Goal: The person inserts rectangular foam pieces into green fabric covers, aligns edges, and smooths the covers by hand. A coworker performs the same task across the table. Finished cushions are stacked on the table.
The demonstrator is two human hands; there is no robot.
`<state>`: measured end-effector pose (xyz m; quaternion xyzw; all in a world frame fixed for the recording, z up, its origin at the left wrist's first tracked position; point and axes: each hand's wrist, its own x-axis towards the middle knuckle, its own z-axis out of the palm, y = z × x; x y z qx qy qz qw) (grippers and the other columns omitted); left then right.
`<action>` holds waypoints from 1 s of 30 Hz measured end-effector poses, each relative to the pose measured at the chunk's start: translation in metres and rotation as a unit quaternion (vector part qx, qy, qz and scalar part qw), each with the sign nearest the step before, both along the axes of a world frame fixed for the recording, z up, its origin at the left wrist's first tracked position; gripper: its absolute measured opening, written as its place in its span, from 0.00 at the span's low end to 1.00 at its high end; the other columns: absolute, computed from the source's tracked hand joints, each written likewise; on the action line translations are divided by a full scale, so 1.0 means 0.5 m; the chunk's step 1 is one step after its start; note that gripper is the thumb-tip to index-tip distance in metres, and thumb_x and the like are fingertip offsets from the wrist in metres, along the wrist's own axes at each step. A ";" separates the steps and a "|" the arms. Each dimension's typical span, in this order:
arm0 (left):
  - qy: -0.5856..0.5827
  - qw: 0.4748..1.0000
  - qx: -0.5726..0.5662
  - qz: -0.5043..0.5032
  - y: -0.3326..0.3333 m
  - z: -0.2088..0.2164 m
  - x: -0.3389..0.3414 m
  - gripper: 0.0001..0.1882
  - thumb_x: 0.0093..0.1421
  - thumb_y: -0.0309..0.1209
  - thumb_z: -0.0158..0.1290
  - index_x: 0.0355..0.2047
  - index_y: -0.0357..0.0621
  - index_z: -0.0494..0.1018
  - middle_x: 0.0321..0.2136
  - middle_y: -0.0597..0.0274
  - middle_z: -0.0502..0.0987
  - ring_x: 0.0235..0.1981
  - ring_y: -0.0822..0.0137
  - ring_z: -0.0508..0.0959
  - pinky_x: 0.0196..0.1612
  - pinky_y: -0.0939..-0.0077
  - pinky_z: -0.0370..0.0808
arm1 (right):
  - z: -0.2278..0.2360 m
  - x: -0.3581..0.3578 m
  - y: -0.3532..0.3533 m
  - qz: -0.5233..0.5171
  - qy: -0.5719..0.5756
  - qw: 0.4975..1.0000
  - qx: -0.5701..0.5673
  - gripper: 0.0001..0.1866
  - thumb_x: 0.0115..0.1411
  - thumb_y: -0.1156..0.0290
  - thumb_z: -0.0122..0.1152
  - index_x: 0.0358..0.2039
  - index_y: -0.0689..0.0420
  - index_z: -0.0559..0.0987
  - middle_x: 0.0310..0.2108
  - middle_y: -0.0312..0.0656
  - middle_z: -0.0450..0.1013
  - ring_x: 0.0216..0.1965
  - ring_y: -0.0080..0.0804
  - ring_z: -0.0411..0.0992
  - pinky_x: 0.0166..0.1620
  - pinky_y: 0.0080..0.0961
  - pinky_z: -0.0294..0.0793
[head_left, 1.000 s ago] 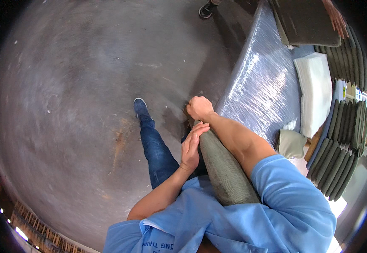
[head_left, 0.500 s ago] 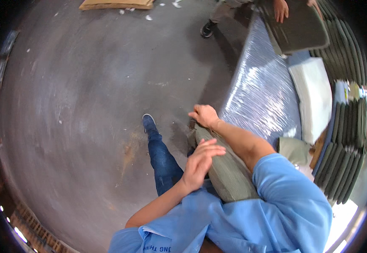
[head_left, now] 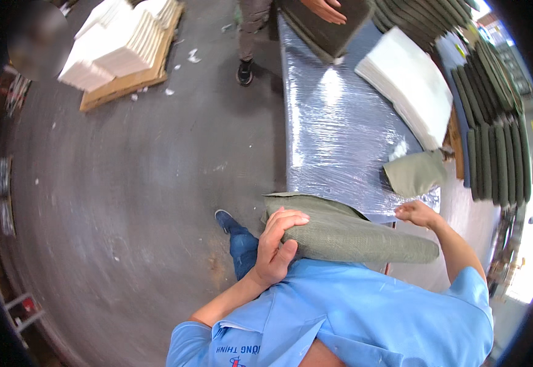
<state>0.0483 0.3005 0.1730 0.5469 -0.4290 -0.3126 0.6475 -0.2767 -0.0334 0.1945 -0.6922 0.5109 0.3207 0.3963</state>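
Note:
A grey-green fabric-covered cushion [head_left: 364, 235] lies crosswise in front of my body, against my blue shirt. Loose cloth edges stand up at its left end and far side. My left hand [head_left: 275, 244] rests on that left end, fingers stretched out and thumb apart. Beyond the cushion's right part, my right hand [head_left: 418, 213] is held near the table's corner with its fingers curled together. Whether anything small is between them cannot be made out. A loose piece of green fabric [head_left: 416, 173] lies on the plastic-wrapped table [head_left: 333, 147], just past my right hand.
A stack of white sheets [head_left: 410, 85] lies on the table. Dark green padded pieces [head_left: 499, 159] stand in stacks at the right. Across the table, a person's hand [head_left: 326, 9] is over a dark green cushion [head_left: 333, 30]. White stacks [head_left: 119, 49] sit on cardboard at the far left.
My view and body have turned rightward toward the table. The cushion now lies crosswise instead of pointing away. My right hand has left its far end; my left hand has come onto its left end.

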 end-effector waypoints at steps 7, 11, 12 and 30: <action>0.075 0.996 0.025 -0.046 -0.029 0.007 0.041 0.19 0.65 0.37 0.51 0.49 0.35 0.75 0.50 0.47 0.78 0.54 0.56 0.76 0.63 0.60 0.67 | 0.015 -0.150 0.165 -0.608 -0.313 0.703 0.196 0.23 0.71 0.53 0.54 0.50 0.60 0.83 0.53 0.45 0.80 0.48 0.37 0.80 0.54 0.38 0.79; 0.088 0.994 0.007 -0.070 -0.081 0.016 0.035 0.18 0.65 0.35 0.47 0.46 0.34 0.76 0.47 0.51 0.78 0.49 0.60 0.77 0.59 0.66 0.70 | -0.074 -0.172 0.285 -0.688 -0.519 0.505 0.050 0.22 0.71 0.51 0.52 0.46 0.58 0.82 0.49 0.46 0.81 0.46 0.41 0.80 0.54 0.41 0.79; 0.098 0.992 0.029 -0.077 -0.091 0.021 0.044 0.19 0.67 0.37 0.46 0.46 0.34 0.75 0.45 0.52 0.79 0.48 0.60 0.77 0.57 0.66 0.70 | -0.086 -0.173 0.308 -0.705 -0.544 0.455 0.024 0.21 0.71 0.51 0.53 0.45 0.56 0.82 0.50 0.45 0.81 0.46 0.40 0.80 0.54 0.40 0.78; 0.188 0.976 0.107 -0.024 -0.213 0.032 0.173 0.23 0.72 0.45 0.36 0.40 0.42 0.76 0.41 0.54 0.80 0.48 0.60 0.78 0.55 0.63 0.73 | -0.222 -0.041 0.513 -0.741 -0.512 0.435 -0.002 0.21 0.70 0.54 0.56 0.51 0.60 0.81 0.53 0.42 0.76 0.52 0.31 0.75 0.56 0.31 0.73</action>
